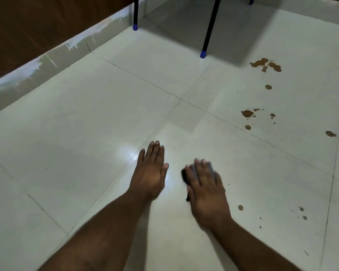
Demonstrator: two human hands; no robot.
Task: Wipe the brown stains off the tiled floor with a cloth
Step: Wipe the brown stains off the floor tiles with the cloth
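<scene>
My right hand [205,188] lies flat on a dark cloth [185,178], pressing it against the pale tiled floor [86,124]; only the cloth's edges show past the fingers and palm. My left hand [151,173] rests flat on the floor just to its left, fingers straight. Brown stains mark the tiles to the right: a large patch [265,64] far off, a cluster [247,113] in the middle, one spot [330,133] at the right edge, and small drops [240,207] close to my right hand.
Black table legs with blue feet [203,54] [135,27] stand at the back, casting a shadow. A paint-streaked skirting [47,63] and a brown wall run along the left.
</scene>
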